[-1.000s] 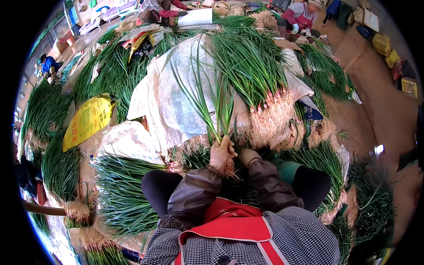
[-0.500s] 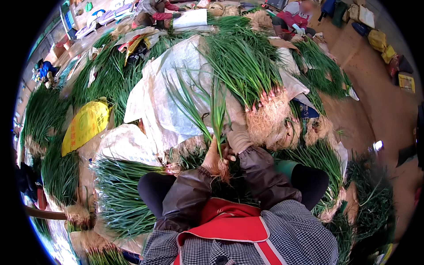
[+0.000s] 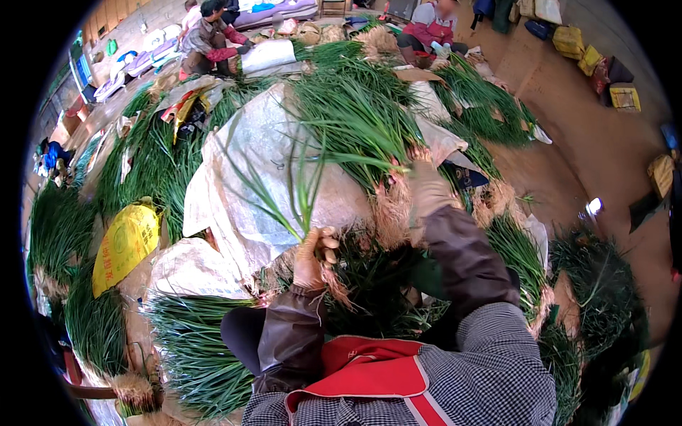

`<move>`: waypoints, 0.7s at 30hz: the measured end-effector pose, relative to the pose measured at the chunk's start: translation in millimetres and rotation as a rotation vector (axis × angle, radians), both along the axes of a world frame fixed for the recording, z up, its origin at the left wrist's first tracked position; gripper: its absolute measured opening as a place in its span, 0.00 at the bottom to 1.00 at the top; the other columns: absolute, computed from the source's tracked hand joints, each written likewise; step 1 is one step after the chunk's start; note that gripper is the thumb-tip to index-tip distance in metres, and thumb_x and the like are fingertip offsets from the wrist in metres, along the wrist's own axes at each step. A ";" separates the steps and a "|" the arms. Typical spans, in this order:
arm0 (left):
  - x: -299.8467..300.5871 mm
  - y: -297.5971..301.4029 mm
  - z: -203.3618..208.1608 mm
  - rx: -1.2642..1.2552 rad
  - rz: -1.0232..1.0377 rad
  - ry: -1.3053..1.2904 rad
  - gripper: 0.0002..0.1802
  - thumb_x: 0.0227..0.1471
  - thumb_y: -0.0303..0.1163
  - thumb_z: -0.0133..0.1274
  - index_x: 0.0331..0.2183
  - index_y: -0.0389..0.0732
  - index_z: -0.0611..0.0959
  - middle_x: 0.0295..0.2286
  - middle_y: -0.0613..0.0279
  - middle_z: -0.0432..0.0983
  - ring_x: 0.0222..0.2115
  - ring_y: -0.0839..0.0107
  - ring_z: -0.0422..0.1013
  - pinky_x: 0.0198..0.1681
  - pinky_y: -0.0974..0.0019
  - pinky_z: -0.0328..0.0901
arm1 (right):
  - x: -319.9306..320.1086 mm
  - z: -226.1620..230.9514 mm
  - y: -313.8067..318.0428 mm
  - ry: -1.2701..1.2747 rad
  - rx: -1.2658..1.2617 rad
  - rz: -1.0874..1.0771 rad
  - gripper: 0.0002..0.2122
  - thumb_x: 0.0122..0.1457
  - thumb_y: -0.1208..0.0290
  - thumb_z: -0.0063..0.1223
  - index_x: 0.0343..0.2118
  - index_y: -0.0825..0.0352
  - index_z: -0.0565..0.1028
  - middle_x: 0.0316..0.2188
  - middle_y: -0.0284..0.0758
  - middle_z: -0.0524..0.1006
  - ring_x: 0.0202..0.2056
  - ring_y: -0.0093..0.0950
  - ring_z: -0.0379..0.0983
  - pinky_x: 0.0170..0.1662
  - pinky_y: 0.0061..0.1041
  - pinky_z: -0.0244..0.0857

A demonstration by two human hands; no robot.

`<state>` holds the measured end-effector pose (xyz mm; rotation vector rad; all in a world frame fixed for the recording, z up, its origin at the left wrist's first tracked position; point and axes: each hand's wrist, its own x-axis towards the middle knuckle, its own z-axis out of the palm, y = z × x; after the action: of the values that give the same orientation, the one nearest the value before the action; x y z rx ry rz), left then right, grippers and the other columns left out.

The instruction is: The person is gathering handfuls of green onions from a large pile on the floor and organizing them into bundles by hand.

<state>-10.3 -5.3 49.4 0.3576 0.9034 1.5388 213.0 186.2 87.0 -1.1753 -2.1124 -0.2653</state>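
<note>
Our left hand [image 3: 315, 254] is at the near edge of the white woven sheet [image 3: 259, 131], its fingers curled around a small bunch of spring onions [image 3: 305, 213]; the leaves fan out over the sheet and the roots hang below our grip. Our right hand [image 3: 430, 192] is off the sheet's right side, at the root end of a large heap of spring onions [image 3: 359, 106] that overlaps that side. A blurred stalk runs up to this hand, but its fingertips are hidden, so we cannot tell whether they pinch it. Left of the sheet we see a yellow printed sack [image 3: 128, 245], and beyond its far edge two co-workers, one [image 3: 213, 42] to the left, one [image 3: 428, 32] to the right.
</note>
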 end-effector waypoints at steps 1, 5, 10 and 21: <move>-3.7 -0.4 0.4 0.038 0.062 0.022 0.20 0.54 0.46 0.44 0.33 0.37 0.77 0.16 0.66 0.71 0.11 0.79 0.63 0.10 0.78 0.54 | 35.6 1.9 -2.2 -0.025 0.103 -0.047 0.06 0.53 0.71 0.43 0.23 0.65 0.69 0.16 0.37 0.70 0.20 0.36 0.69 0.22 0.33 0.64; 7.1 16.5 6.3 0.066 0.061 -0.016 0.18 0.54 0.44 0.44 0.34 0.38 0.77 0.14 0.67 0.67 0.11 0.77 0.62 0.10 0.75 0.55 | 333.1 -32.7 7.7 -0.493 0.030 -0.782 0.09 0.56 0.70 0.37 0.26 0.64 0.70 0.18 0.37 0.69 0.21 0.33 0.66 0.24 0.28 0.65; -2.1 12.5 -30.1 -0.044 -0.043 0.033 0.17 0.53 0.39 0.46 0.39 0.36 0.77 0.17 0.65 0.71 0.15 0.77 0.65 0.17 0.76 0.59 | 302.3 55.3 -87.8 -0.797 -1.091 -1.033 0.29 0.44 0.54 0.54 0.48 0.66 0.68 0.45 0.45 0.70 0.50 0.39 0.64 0.54 0.33 0.55; -2.1 1.0 -37.2 -0.118 -0.309 -0.203 0.25 0.54 0.48 0.43 0.49 0.45 0.66 0.28 0.54 0.74 0.25 0.64 0.73 0.29 0.64 0.70 | -19.1 -0.3 44.2 -0.358 -0.068 -0.208 0.42 0.40 0.60 0.59 0.57 0.63 0.48 0.42 0.50 0.69 0.47 0.40 0.66 0.48 0.36 0.60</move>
<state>-12.4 -4.3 12.2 0.2379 0.7377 1.2079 193.9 230.4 86.6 -1.4809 -2.3162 -0.5374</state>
